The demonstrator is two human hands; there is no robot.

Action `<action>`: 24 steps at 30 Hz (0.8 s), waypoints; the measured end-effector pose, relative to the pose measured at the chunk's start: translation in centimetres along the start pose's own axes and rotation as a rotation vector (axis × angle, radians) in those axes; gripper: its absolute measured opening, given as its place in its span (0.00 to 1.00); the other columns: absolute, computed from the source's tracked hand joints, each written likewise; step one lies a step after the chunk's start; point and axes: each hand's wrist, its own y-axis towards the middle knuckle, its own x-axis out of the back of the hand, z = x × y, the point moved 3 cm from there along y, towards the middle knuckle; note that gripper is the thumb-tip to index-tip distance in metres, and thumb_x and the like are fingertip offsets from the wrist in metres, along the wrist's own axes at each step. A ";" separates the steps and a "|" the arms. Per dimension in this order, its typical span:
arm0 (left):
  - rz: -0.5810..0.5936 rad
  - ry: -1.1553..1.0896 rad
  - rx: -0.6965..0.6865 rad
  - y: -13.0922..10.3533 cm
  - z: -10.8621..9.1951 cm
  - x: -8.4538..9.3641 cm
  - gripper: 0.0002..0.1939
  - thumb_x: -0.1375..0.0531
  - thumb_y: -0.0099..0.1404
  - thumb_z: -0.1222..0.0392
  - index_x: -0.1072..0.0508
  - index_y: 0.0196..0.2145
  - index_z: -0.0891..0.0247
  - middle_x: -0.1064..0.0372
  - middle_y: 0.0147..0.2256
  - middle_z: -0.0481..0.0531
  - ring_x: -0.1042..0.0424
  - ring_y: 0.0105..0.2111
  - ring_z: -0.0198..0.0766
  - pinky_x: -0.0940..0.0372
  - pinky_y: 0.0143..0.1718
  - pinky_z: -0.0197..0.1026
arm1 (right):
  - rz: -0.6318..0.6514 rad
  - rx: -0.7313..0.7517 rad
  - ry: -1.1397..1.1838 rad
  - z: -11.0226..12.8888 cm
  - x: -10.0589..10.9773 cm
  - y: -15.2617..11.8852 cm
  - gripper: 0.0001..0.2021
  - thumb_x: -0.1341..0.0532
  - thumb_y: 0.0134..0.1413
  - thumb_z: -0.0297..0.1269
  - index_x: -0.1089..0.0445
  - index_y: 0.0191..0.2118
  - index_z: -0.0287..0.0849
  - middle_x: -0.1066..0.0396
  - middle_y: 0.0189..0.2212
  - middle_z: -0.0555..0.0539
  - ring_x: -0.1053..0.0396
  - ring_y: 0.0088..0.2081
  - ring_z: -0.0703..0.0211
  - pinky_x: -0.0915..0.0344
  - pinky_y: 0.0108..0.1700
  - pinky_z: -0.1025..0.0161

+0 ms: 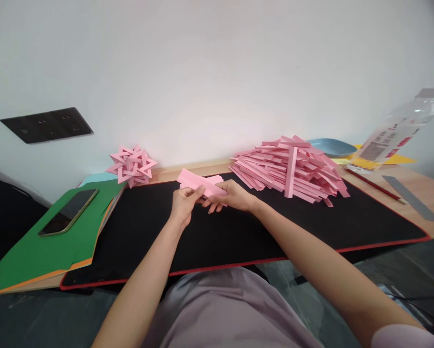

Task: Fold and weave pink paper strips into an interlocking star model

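Note:
Both hands grip pieces of pink paper (201, 182) above the black desk mat (217, 241). My left hand (185, 202) pinches the paper from the left, thumb on top. My right hand (235, 195) holds it from the right, its fingers partly under the paper. The pieces look creased and lie across one another; how many there are I cannot tell. To the right rests a large pile of folded pink paper strips (275, 166), one strip leaning upright against its front. A pink star-shaped paper model (131, 165) sits at the back left.
On the left a phone (70, 211) lies on green paper sheets (77, 246). At the right are a blue dish (333, 147), a tilted-looking plastic bottle (398, 130), a red pencil (376, 185) and a grey ruler (412, 198). A wall (209, 82) stands behind the desk.

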 end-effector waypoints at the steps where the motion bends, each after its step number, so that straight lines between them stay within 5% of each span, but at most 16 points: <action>1: 0.001 -0.026 0.015 0.0 0.0 -0.1 0.14 0.32 0.42 0.55 0.27 0.19 0.71 0.30 0.20 0.53 0.32 0.19 0.34 0.35 0.24 0.38 | 0.002 0.007 0.002 0.0 0.0 0.0 0.17 0.38 0.47 0.41 0.30 0.37 0.30 0.26 0.35 0.37 0.26 0.29 0.59 0.32 0.27 0.69; 6: 0.026 -0.050 0.054 0.0 0.0 -0.2 0.14 0.32 0.43 0.54 0.26 0.20 0.71 0.30 0.21 0.53 0.32 0.21 0.34 0.36 0.26 0.37 | 0.011 0.008 -0.001 0.0 0.0 -0.1 0.17 0.38 0.47 0.41 0.31 0.38 0.30 0.26 0.36 0.38 0.26 0.30 0.59 0.31 0.27 0.69; 14: -0.025 0.378 -0.105 0.0 0.4 0.2 0.15 0.35 0.47 0.53 0.28 0.16 0.69 0.34 0.15 0.50 0.35 0.17 0.34 0.41 0.20 0.35 | -0.176 -0.082 -0.164 -0.3 -0.2 0.3 0.15 0.37 0.47 0.43 0.32 0.25 0.32 0.26 0.23 0.41 0.28 0.22 0.62 0.37 0.19 0.72; 20: 0.044 0.096 0.036 0.1 0.7 -0.2 0.17 0.36 0.47 0.51 0.28 0.22 0.71 0.30 0.21 0.54 0.31 0.20 0.36 0.35 0.23 0.38 | -0.190 -0.068 -0.170 0.2 -0.3 0.4 0.07 0.39 0.48 0.32 0.34 0.26 0.32 0.26 0.24 0.42 0.28 0.22 0.63 0.36 0.19 0.73; 24: 0.016 0.025 0.035 0.2 0.3 -0.1 0.17 0.35 0.47 0.51 0.30 0.24 0.71 0.29 0.23 0.56 0.29 0.23 0.38 0.36 0.21 0.36 | -0.091 -0.068 -0.083 -0.2 0.2 0.2 0.07 0.40 0.50 0.31 0.33 0.35 0.32 0.25 0.30 0.41 0.26 0.26 0.62 0.32 0.25 0.71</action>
